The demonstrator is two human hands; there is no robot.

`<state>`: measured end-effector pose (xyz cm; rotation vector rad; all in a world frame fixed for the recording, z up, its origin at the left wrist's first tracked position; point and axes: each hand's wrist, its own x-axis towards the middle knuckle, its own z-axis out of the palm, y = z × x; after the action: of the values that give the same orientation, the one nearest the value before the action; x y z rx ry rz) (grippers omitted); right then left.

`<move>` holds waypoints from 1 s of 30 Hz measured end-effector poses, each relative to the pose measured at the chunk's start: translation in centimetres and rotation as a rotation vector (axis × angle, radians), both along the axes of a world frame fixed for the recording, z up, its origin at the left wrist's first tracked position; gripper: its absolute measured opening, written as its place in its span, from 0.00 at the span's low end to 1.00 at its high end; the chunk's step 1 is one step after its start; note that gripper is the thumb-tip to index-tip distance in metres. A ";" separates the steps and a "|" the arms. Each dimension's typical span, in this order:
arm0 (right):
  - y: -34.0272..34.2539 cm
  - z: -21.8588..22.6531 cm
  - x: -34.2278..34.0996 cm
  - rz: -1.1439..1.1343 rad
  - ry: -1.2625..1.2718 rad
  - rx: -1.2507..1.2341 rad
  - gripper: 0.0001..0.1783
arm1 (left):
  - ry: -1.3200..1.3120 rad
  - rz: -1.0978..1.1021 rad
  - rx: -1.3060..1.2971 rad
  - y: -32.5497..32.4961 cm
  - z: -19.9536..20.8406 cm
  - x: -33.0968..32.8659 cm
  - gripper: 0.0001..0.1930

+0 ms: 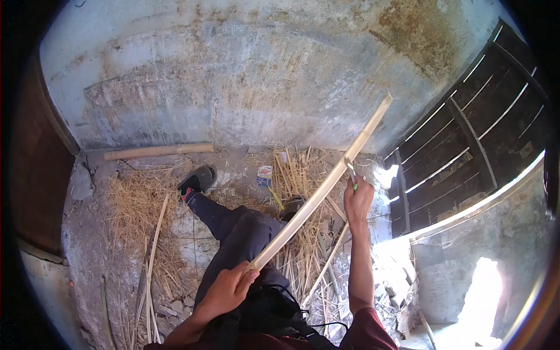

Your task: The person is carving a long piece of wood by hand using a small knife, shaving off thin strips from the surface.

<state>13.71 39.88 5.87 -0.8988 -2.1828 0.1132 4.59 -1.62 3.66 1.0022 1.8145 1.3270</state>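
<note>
A long, pale split-bamboo strip (309,208) slants up and away to the right, across my bent leg. My left hand (226,291) is closed round its near end, low in the picture. Farther up, my right hand (359,201) grips a small knife (351,168), with a bit of green showing at the fist. The knife's blade meets the strip's right edge near a node. Most of the handle is hidden inside my fingers.
Shavings (143,201) and thin bamboo strips (153,256) litter the floor. A bamboo pole (160,151) lies along the stained wall (233,70). Dark wooden slats (461,146) stand at the right, a brown door (44,169) at the left. A small packet (264,175) lies among the shavings.
</note>
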 end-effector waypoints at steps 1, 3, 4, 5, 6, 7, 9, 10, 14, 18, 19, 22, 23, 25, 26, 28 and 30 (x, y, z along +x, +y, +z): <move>-0.3 -0.2 0.1 0.047 0.029 0.021 0.05 | -0.012 -0.015 -0.027 0.2 0.6 -0.5 0.16; -1.0 -0.5 0.0 0.112 0.084 0.029 0.05 | -0.052 -0.025 0.005 0.1 0.7 -0.8 0.16; -1.6 -0.4 -0.1 0.142 0.055 0.014 0.04 | -0.068 -0.030 0.014 -0.1 0.8 -1.0 0.16; -2.3 0.0 -0.1 0.173 0.026 -0.002 0.04 | -0.066 -0.030 -0.004 -0.1 0.9 -1.1 0.15; -2.9 0.3 -0.2 0.204 -0.003 -0.017 0.04 | -0.064 -0.031 -0.022 -0.2 1.0 -1.2 0.15; -3.5 0.3 -0.4 0.246 0.000 -0.003 0.07 | -0.063 -0.034 -0.038 -0.3 1.0 -1.2 0.15; -4.1 0.3 -0.6 0.266 -0.042 -0.049 0.08 | -0.029 -0.035 -0.043 -0.4 0.7 -1.1 0.14; -4.3 0.3 -0.6 0.277 -0.065 -0.070 0.09 | -0.014 -0.035 -0.043 -0.4 0.5 -1.1 0.14; -3.0 0.5 -1.0 0.251 -0.015 -0.030 0.09 | -0.020 -0.035 -0.052 -0.5 0.7 -0.9 0.13; -0.7 1.0 -0.5 0.244 0.001 0.029 0.09 | -0.047 -0.083 -0.063 -1.4 0.3 -1.5 0.14; -0.4 1.5 -0.4 0.235 0.003 0.045 0.09 | -0.053 -0.096 -0.063 -1.6 0.3 -1.7 0.14; 0.2 2.6 -0.4 0.220 -0.016 0.103 0.09 | -0.015 -0.097 -0.056 -2.2 -0.1 -1.8 0.14; 0.4 2.8 -0.3 0.216 -0.042 0.120 0.10 | -0.005 -0.097 -0.055 -2.2 0.1 -1.8 0.14; 1.2 3.0 -0.1 0.211 -0.069 0.149 0.10 | 0.017 -0.095 -0.053 -2.2 0.7 -1.8 0.14; 1.7 3.1 0.1 0.208 -0.071 0.160 0.10 | 0.013 -0.094 -0.046 -2.2 0.7 -1.8 0.14; 1.7 3.2 0.0 0.211 -0.065 0.162 0.09 | 0.009 -0.087 -0.034 -2.3 0.4 -1.7 0.14; 0.7 3.2 -0.5 0.219 -0.050 0.140 0.06 | 0.015 -0.067 -0.038 -2.5 0.0 -1.7 0.13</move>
<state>13.26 40.55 9.06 -0.5888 -2.2998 0.0434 2.86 -4.16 3.70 1.0462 1.7953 1.2429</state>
